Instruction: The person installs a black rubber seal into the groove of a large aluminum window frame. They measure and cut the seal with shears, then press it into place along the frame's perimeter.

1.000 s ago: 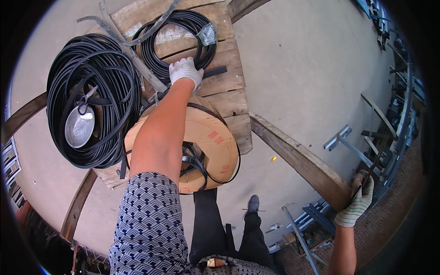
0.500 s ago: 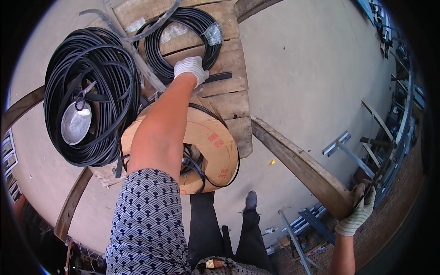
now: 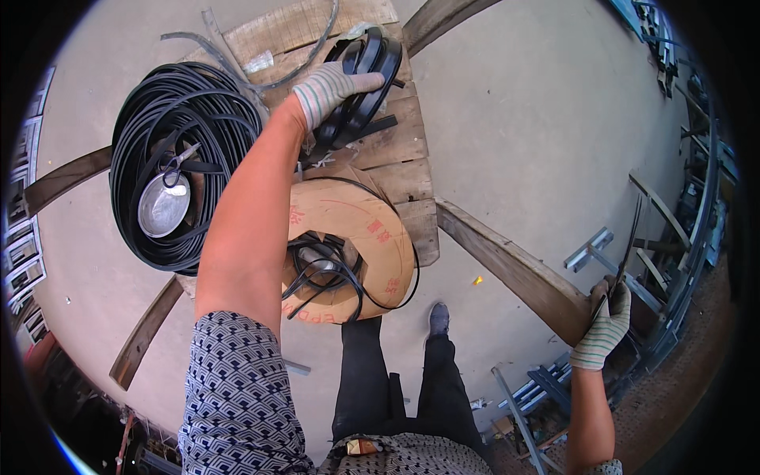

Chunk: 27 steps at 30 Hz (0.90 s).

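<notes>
My left hand (image 3: 328, 89), in a striped white knit glove, grips a coil of black rubber strip (image 3: 370, 107) and holds it tilted up on edge above the wooden boards. Far to the right, my right hand (image 3: 606, 332), gloved alike, is closed around a thin dark strip (image 3: 632, 237) that points upward, beside the end of a wooden beam (image 3: 514, 265). Under and right of my left forearm lies a cardboard-faced reel (image 3: 380, 257) with loose black strip in its centre. A larger black coil (image 3: 131, 162) lies at left, with a metal dish (image 3: 165, 212) and scissors (image 3: 176, 165) on it.
The plank top (image 3: 408, 180) carries the coils, with wooden beams reaching out at its sides. A grey flexible strip (image 3: 237, 75) curls across the far boards. Metal profiles (image 3: 590, 247) and offcuts lie along the right side. My legs stand close behind the reel.
My left hand has lifted the far coil from lying flat to tilted on edge. My right hand has moved slightly up and left, and the dark strip now sticks up clearly from it.
</notes>
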Available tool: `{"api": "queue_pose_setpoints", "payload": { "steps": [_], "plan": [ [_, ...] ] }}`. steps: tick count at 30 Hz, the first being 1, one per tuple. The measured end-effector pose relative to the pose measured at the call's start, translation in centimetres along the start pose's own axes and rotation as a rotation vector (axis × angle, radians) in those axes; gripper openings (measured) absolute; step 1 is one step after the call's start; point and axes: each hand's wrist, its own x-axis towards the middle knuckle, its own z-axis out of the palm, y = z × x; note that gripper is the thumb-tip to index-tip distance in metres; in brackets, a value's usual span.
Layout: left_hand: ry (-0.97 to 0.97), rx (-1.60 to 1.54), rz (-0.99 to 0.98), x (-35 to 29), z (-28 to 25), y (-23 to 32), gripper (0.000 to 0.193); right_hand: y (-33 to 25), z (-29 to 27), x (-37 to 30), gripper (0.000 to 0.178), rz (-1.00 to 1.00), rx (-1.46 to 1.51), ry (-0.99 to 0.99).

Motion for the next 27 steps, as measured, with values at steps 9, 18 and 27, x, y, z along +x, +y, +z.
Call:
{"api": "queue_pose_setpoints", "payload": {
  "steps": [9, 18, 27],
  "plan": [
    [-0.170, -0.833, 0.248, -15.2, 3.4, 6.5, 0.051, -1.3, 2.3, 0.3, 0.033, -0.033, -0.151, -0.001],
    [0.134, -0.761, 0.272, -32.5, 14.9, 13.6, 0.063, -3.1, 2.3, 0.0, 0.040, -0.059, -0.338, -0.072],
    [0.491, -0.896, 0.444, -50.7, 25.1, 11.1, 0.069, -5.6, 1.1, -0.1, 0.039, -0.114, -0.457, -0.229]
  ]
}}
